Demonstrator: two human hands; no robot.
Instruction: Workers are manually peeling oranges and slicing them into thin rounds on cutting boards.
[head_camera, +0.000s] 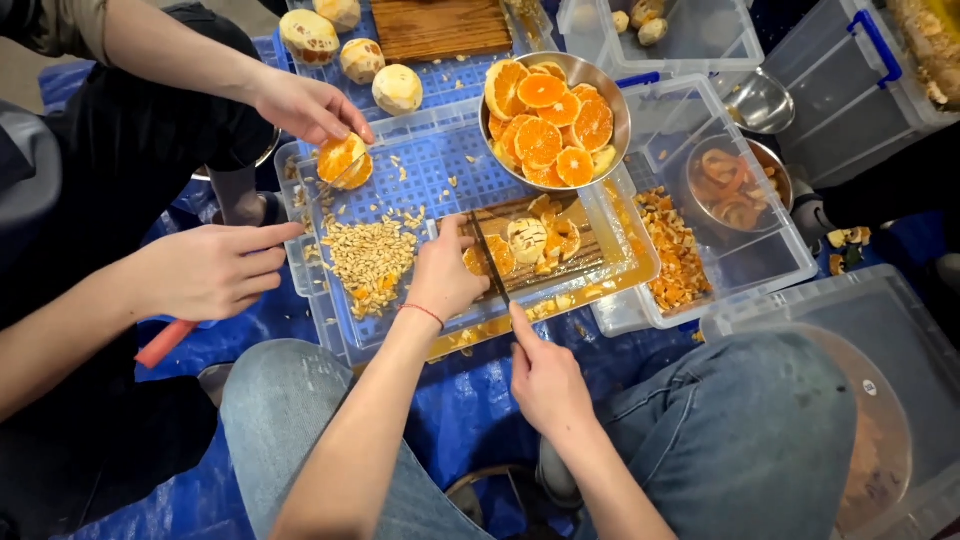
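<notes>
My left hand (445, 275), with a red thread at the wrist, presses an orange piece (497, 256) onto a small wooden cutting board (585, 255). My right hand (545, 375) grips a knife (487, 262) whose dark blade lies across that piece. A peeled orange (527, 238) and cut bits sit on the board just past the blade. The board rests in a clear plastic tray (640, 265) wet with juice. Beyond it stands a metal bowl (620, 105) full of halved oranges.
Another person at the left holds an orange half (343, 160) in one hand (305, 105) and a red-handled tool (165, 343) in the other (215, 270). A pile of seeds (370, 260) lies on the blue grid. Peels (675, 250) fill a clear bin; peeled oranges (397, 88) sit at the back.
</notes>
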